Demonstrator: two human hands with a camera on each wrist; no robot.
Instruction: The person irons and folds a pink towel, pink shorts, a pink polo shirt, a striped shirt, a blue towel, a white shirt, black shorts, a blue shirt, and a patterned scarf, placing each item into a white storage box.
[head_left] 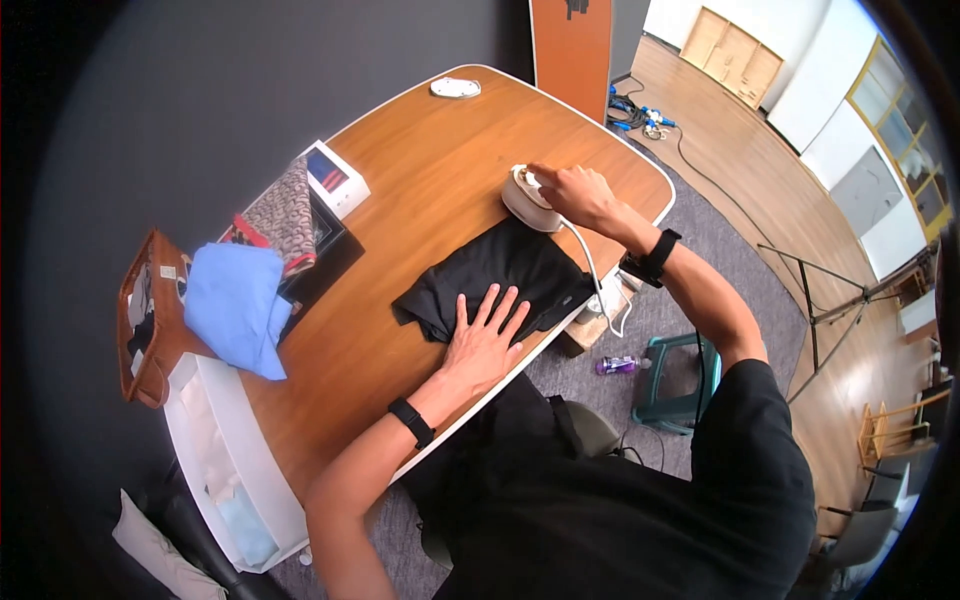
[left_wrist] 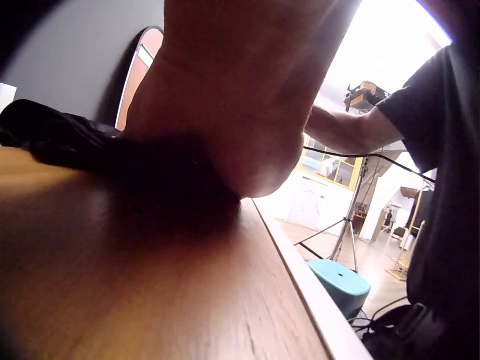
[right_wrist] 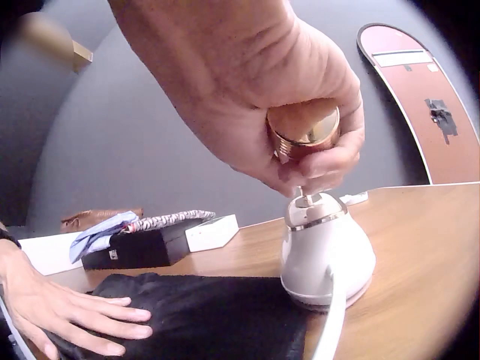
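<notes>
A black folded garment (head_left: 500, 275) lies near the table's edge. My left hand (head_left: 482, 342) rests flat on its near end, fingers spread. At the garment's other end is a white handheld steam iron (right_wrist: 322, 255) with gold trim and a white cord. My right hand (right_wrist: 300, 97) curls round a gold-coloured cylindrical part (right_wrist: 304, 124) above the iron's white body, fingertips right at the small gold stem on top. In the left wrist view, the hand's heel (left_wrist: 247, 150) stands over the wooden table (left_wrist: 165, 277); its fingers are hidden.
At the table's left are a blue cloth (head_left: 235, 300), a dark box (head_left: 335, 255), a white box (head_left: 345, 190), a brown basket (head_left: 150, 370) and a long white bin (head_left: 185, 440). A white flat piece (head_left: 455, 88) lies far back. A green stool (head_left: 655, 410) stands below.
</notes>
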